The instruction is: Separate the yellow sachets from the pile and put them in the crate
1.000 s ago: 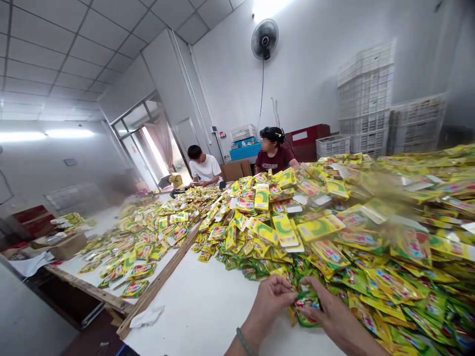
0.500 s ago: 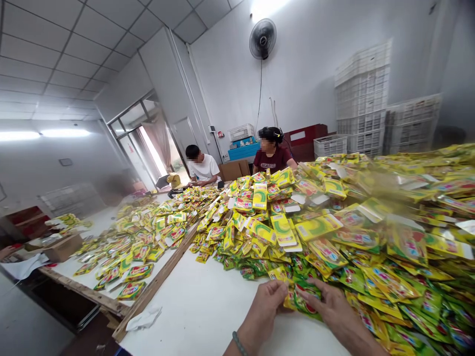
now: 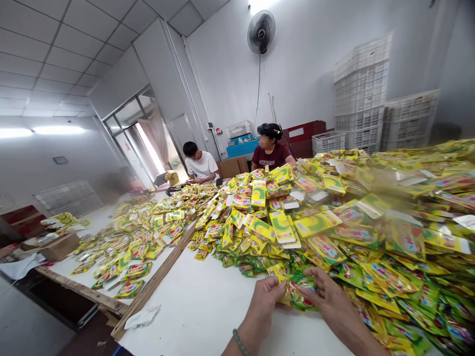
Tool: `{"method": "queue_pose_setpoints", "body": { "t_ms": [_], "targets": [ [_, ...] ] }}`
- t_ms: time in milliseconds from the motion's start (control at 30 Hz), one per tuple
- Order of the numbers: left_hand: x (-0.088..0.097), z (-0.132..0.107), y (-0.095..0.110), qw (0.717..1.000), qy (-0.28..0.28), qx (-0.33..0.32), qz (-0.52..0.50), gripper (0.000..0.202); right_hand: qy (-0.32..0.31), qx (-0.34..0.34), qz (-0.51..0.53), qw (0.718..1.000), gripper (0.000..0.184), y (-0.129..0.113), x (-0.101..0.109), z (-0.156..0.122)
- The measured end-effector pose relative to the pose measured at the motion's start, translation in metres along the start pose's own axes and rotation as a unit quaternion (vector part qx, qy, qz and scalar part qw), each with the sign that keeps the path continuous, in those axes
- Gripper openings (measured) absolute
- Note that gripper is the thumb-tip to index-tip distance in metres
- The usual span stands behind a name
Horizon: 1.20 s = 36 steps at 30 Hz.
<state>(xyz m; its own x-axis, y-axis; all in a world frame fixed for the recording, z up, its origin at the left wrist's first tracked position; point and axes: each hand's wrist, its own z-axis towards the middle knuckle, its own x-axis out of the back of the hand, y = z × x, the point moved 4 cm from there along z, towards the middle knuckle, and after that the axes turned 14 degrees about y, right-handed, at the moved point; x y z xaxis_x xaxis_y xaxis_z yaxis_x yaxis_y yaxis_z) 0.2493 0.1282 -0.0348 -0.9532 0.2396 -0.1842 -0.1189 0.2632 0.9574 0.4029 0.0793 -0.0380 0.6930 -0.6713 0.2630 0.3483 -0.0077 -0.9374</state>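
Observation:
My left hand (image 3: 264,301) and my right hand (image 3: 328,295) meet at the near edge of a huge heap of yellow and green packets (image 3: 356,227). Both pinch the same small stack of green packets (image 3: 299,291), thumbs on top, fingers curled underneath. The stack rests just above the white table (image 3: 208,306). A beaded bracelet (image 3: 239,342) circles my left wrist.
A second table (image 3: 92,267) on the left carries more scattered packets and a cardboard box (image 3: 57,245). Two people sit at the far end: one in a white shirt (image 3: 200,163), one in a dark red shirt (image 3: 270,151). White crates (image 3: 361,94) are stacked by the wall under a fan (image 3: 261,32).
The view has tilted slightly. My hands stayed together on the packet stack and shifted a little up and toward the heap, with the packets turned slightly between the fingers.

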Motion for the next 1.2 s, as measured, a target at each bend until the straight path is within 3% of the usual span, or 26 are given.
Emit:
{"method": "queue_pose_setpoints", "body": {
  "t_ms": [167, 300, 500, 667, 800, 867, 1033, 1200],
  "targets": [
    [-0.007, -0.006, 0.002, 0.997, -0.035, -0.007, -0.061, 0.042, -0.014, 0.02, -0.043, 0.999, 0.033, -0.005, -0.006, -0.01],
    [-0.007, -0.001, 0.001, 0.995, -0.034, 0.002, -0.099, 0.039, -0.026, -0.004, -0.008, 1.0, 0.041, -0.008, -0.004, -0.008],
    [-0.003, 0.003, -0.002, 0.999, -0.005, -0.038, -0.027, 0.033, -0.113, 0.001, -0.018, 0.993, 0.033, -0.025, -0.005, -0.014],
    [-0.001, 0.007, 0.0, 1.0, 0.016, -0.001, -0.006, 0.04, -0.048, -0.008, -0.09, 0.995, 0.035, -0.03, 0.004, -0.009],
    [-0.001, 0.008, 0.004, 0.999, 0.032, 0.01, 0.015, 0.045, 0.145, 0.028, -0.108, 0.983, 0.04, -0.022, 0.035, 0.023],
    [-0.001, 0.008, 0.005, 0.999, 0.033, 0.018, 0.031, 0.046, 0.202, 0.063, -0.133, 0.968, 0.037, -0.015, 0.045, 0.04],
    [0.002, 0.012, 0.004, 0.998, 0.044, 0.013, 0.051, 0.047, 0.122, 0.054, -0.22, 0.966, 0.028, -0.005, 0.04, 0.053],
    [0.005, 0.014, 0.008, 0.996, 0.06, -0.009, 0.061, 0.05, 0.08, 0.022, -0.121, 0.989, 0.034, -0.023, 0.036, 0.023]
  ]
}}
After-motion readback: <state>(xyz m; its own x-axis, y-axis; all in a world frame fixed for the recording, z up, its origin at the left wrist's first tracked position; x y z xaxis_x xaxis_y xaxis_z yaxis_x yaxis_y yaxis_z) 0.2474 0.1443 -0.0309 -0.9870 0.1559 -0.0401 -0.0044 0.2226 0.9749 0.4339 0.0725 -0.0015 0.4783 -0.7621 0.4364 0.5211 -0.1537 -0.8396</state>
